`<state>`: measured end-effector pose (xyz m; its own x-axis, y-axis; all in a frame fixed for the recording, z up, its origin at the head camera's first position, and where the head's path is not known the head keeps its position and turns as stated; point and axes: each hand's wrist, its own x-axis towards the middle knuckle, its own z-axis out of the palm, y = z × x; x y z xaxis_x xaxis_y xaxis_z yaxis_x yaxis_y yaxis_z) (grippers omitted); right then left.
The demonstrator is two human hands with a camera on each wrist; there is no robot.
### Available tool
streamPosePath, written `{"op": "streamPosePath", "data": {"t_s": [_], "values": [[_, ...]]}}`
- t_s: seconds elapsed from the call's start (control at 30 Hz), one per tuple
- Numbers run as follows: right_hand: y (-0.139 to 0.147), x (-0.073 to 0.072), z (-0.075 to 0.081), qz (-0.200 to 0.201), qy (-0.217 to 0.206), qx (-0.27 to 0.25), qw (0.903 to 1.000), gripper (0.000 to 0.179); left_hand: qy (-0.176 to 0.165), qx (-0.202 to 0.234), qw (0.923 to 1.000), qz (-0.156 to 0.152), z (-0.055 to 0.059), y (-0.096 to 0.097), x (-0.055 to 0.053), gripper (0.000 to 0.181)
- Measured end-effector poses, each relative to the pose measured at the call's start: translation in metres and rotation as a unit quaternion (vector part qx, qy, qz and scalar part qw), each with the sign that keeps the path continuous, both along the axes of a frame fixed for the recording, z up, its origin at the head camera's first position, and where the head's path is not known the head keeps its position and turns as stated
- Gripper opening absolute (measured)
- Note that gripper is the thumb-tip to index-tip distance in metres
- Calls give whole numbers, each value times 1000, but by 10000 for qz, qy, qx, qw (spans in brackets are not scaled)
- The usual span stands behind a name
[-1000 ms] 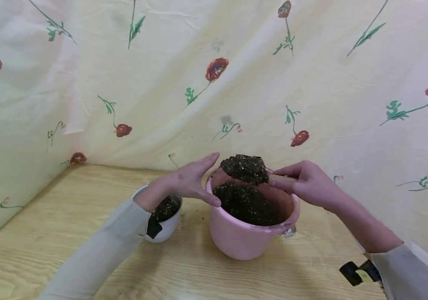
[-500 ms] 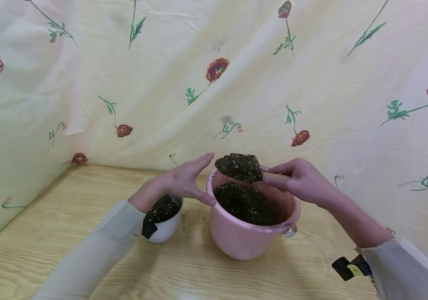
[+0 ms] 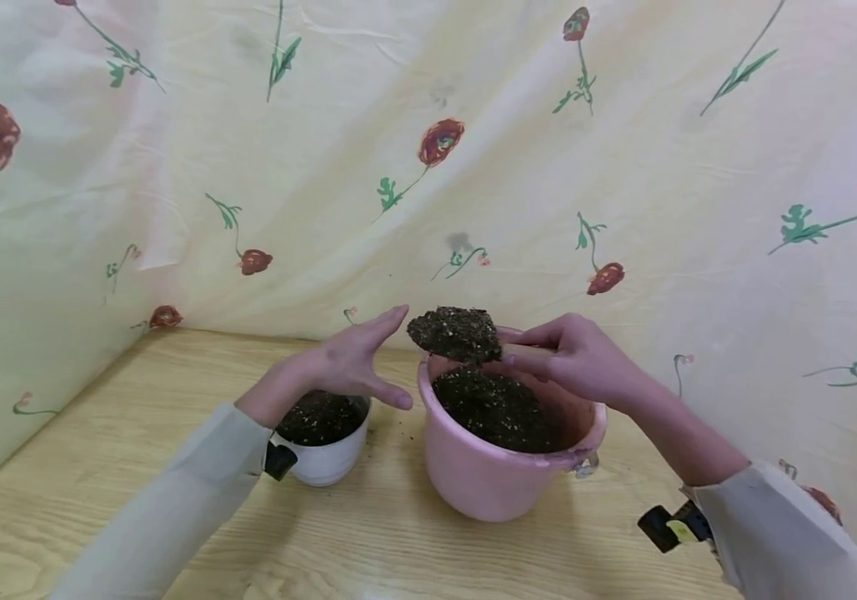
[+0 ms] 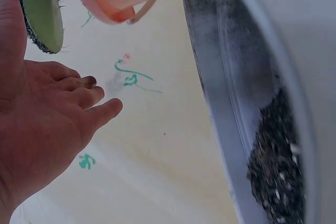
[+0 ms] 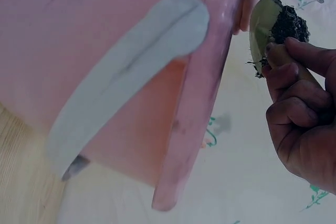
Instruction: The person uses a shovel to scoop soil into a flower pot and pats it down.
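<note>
My right hand (image 3: 574,358) grips the handle of a green trowel (image 5: 261,22) heaped with dark soil (image 3: 454,335). The trowel is level, above the far left part of the rim of a pink bucket (image 3: 484,487), which holds more soil. Its green underside shows in the left wrist view. To its left is my left hand (image 3: 342,362), palm facing the trowel, fingers and thumb spread, holding nothing. Below and behind that hand stands a white pot (image 3: 327,462) with soil in it; hand and wrist cover part of its rim.
Both containers stand on a wood-grain table (image 3: 368,542) with a gap between them. Crumbs of soil lie beside the pot. A flower-patterned sheet (image 3: 323,183) hangs close behind and along the left. The bucket's pale handle (image 5: 126,66) hangs down its side.
My right hand has carried the loaded trowel leftward from over the bucket's middle toward its left rim. My left hand has drawn back to the left, away from the bucket, uncovering more of the pot.
</note>
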<state>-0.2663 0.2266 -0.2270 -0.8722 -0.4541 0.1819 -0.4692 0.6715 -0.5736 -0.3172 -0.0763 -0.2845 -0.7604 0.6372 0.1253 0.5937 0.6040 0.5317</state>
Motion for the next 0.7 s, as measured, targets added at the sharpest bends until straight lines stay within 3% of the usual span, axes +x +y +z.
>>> {"op": "streamPosePath", "data": {"t_s": [0.23,0.53,0.7], "values": [[-14,-4,-4,194,-264,-272,9991,31,-20,115,9999,9,-1,-15,2,125],[-34,-9,-8,311,-210,-187,9991,33,-295,426,9986,112,-5,-35,5,124],[-45,-12,-10,315,-206,-253,9990,30,-119,424,9990,115,-10,-49,5,123]]}}
